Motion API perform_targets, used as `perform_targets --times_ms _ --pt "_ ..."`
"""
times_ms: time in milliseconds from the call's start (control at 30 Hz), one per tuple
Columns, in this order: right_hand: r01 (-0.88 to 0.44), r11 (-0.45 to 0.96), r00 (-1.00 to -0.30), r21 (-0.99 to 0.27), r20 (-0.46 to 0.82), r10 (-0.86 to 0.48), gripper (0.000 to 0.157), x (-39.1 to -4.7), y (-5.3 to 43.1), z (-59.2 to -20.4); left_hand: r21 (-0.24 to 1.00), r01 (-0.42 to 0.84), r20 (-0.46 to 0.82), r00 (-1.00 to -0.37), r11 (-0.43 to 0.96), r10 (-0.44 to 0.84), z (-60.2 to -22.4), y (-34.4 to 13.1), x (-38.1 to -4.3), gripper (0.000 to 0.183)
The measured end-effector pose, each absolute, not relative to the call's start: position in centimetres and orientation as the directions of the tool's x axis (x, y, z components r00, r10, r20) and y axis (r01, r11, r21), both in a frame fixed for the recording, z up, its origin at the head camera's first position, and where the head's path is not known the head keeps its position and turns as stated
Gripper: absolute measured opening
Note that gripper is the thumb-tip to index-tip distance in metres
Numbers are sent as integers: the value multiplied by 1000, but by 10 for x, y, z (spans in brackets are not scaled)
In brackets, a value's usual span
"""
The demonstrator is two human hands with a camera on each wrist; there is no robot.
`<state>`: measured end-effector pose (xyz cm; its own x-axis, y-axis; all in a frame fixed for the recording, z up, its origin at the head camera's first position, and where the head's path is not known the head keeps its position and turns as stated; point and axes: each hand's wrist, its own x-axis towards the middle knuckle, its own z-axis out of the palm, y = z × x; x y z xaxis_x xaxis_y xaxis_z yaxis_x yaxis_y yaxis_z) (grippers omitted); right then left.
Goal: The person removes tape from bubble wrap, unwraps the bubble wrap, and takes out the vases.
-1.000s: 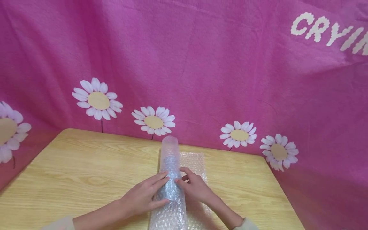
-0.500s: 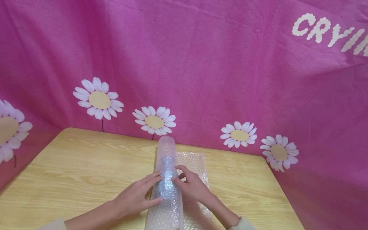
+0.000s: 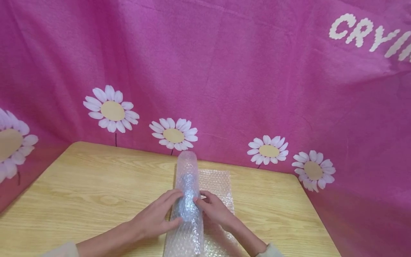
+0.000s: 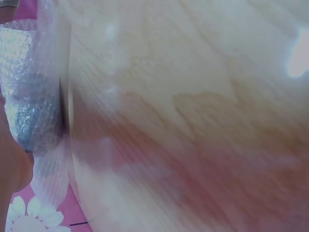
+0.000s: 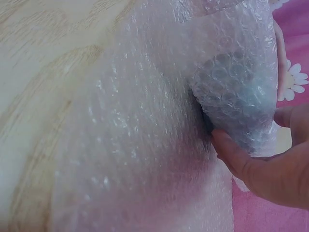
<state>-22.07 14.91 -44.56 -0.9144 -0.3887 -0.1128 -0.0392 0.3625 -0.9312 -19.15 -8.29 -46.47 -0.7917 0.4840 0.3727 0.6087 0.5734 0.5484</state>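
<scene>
Roll [image 3: 190,214] — between left hand [image 3: 157,215] and right hand [image 3: 217,211].

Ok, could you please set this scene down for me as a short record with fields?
Surface: light wood-grain table
Main item: bubble-wrap roll, lying lengthwise away from the person
Inside roll: bluish object, too veiled to identify
Flat wrap: bubble-wrap sheet to the right of the roll
Left hand: touching the roll's left side
Right hand: thumb and fingers at the roll's right side
Backdrop: pink cloth with white daisies and cut-off lettering
</scene>
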Motion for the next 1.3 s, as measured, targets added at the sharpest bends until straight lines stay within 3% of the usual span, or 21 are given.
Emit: perform_targets --times_ms 367,600,900,1300 --pt "-74 433 -930 -898 -95 -356 54 -220 150 -444 676 445 344 -895 587 283 -461 -54 -194 61" --pt "-112 478 -933 -871 -73 -352 53 -221 150 -441 655 437 356 -898 616 258 -463 -52 -193 62" --pt "-201 596 -954 -778 17 -300 49 -225 140 -439 743 353 291 -936 568 200 -464 -55 -192 61" --pt "-257 606 -947 -753 69 -315 46 -227 128 -438 808 274 227 -962 521 154 -469 -70 -188 60"
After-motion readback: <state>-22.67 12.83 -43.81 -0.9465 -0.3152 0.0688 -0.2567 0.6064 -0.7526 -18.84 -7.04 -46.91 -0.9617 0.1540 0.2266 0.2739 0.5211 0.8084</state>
